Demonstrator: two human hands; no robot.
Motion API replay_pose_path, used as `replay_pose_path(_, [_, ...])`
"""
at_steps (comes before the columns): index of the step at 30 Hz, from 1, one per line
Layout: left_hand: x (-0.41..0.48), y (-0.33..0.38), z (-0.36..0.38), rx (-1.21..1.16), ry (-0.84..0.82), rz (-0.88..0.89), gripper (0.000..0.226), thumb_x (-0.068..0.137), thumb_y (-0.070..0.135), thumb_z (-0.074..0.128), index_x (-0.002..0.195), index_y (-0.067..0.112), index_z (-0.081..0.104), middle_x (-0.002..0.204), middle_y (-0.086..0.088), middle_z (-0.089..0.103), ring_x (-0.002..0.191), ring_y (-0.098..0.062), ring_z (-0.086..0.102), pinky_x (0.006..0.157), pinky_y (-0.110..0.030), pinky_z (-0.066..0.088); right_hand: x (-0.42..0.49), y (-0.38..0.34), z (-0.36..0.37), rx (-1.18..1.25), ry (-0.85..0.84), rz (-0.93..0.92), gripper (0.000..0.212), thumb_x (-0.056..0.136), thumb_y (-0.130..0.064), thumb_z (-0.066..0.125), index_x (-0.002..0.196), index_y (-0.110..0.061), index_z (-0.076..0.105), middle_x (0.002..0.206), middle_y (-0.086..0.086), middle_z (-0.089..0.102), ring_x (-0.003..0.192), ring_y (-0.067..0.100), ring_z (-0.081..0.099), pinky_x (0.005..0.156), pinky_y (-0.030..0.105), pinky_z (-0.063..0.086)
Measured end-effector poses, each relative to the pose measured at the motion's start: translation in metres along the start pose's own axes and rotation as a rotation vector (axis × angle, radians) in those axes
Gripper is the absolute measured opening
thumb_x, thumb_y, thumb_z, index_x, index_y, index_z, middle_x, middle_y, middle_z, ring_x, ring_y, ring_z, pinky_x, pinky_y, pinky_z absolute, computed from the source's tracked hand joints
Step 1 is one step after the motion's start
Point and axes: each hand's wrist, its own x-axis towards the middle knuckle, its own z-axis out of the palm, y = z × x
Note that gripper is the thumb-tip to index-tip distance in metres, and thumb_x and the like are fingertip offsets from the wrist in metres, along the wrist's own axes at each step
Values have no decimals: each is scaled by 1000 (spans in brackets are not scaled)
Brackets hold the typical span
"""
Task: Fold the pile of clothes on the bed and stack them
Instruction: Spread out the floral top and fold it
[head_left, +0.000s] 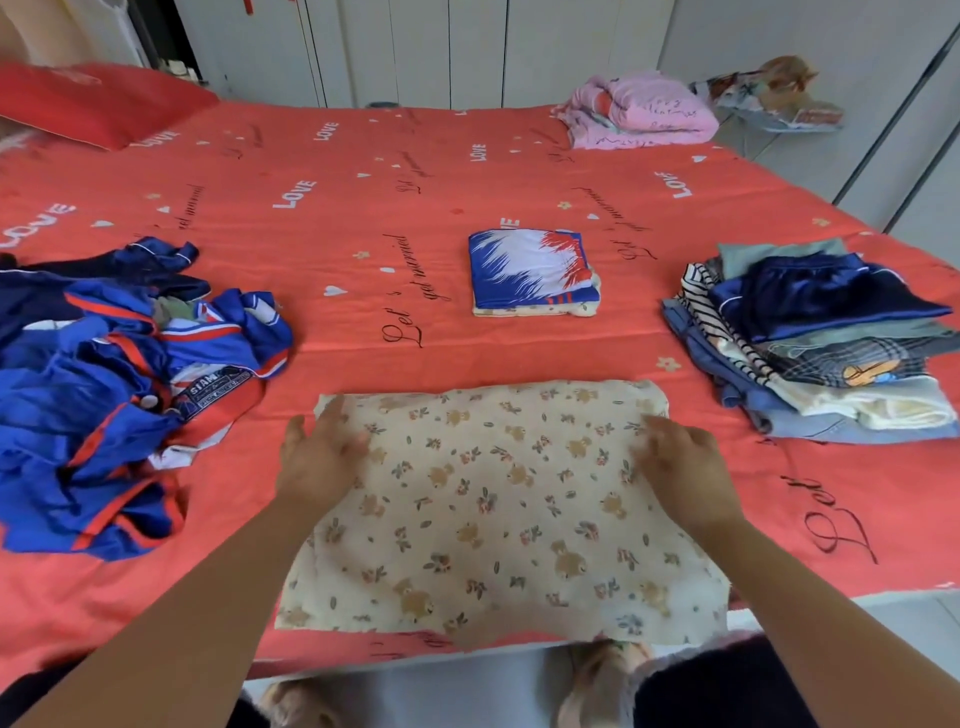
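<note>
Head cam: the bear-print cream garment (493, 509) is spread flat at the near edge of the bed (363, 208). Left hand (322, 457) and right hand (685, 467) have no grip on anything. Their fingers lie flat on the fabric, probably smoothing it for a clean fold. Unfolded blue pile (114, 374) is on the left and the folded stack (821, 353) on the right, so they don't mix.
</note>
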Motion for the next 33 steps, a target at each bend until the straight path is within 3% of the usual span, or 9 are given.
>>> replay_pose_path(3, [13,6,6,-125,-37,-2,61,97,34,40,149,28,9,102,-4,62,135,-36,27,106,-44,30,21,-3,5,96,-30,99,54,91,-38,50,142,-33,31,141,21,34,129,34,35,105,45,33])
replay_pose_path(5, [18,11,9,-118,0,48,59,98,31,39,149,25,10,69,0,56,109,-39,51,93,-43,41,32,-5,10,106,-58,140,57,91,-45,46,142,-42,21,146,19,26,129,40,35,105,53,34])
replay_pose_path(8, [24,14,14,-69,-5,97,50,98,22,42,145,26,27,69,-8,55,69,-26,55,67,-31,45,44,-6,20,1,-98,169,57,92,-45,41,143,-42,17,144,20,26,127,41,36,102,54,37])
replay_pose_path(10, [26,15,19,-26,-6,134,39,96,15,46,135,20,48,87,-10,58,63,-19,52,64,-25,44,48,-7,25,-73,-148,187,54,95,-35,41,145,-36,20,135,22,34,116,38,45,95,47,41])
replay_pose_path(14, [33,16,17,-42,122,143,36,93,5,48,128,11,56,124,-20,54,102,-30,56,89,-24,36,62,-13,22,-117,-98,79,51,92,-6,38,139,-24,41,114,18,50,83,28,53,78,35,45])
replay_pose_path(21, [73,51,-19,-78,314,179,39,91,6,50,130,5,51,125,-24,46,104,-33,50,92,-28,31,120,-54,-13,-34,119,-46,47,91,-6,41,136,-20,46,119,27,47,104,41,50,92,39,39])
replay_pose_path(27, [70,32,2,223,102,52,64,90,31,54,146,20,26,156,-13,5,142,-36,9,113,-51,17,109,-56,13,-322,-69,59,54,94,-34,46,144,-31,26,151,12,20,137,35,20,109,51,23])
replay_pose_path(30, [36,26,26,396,10,262,69,88,61,27,148,32,10,158,0,-7,144,-26,-7,115,-48,2,71,-55,40,-348,-150,-212,51,97,-40,33,146,-36,19,156,2,12,144,28,6,116,48,9])
replay_pose_path(33, [20,2,36,595,-149,155,75,85,70,4,148,31,-8,156,2,-15,143,-22,-15,116,-48,-6,40,-25,51,-475,-288,-95,53,95,-50,11,146,-40,1,157,-6,-4,144,22,-10,116,45,-1])
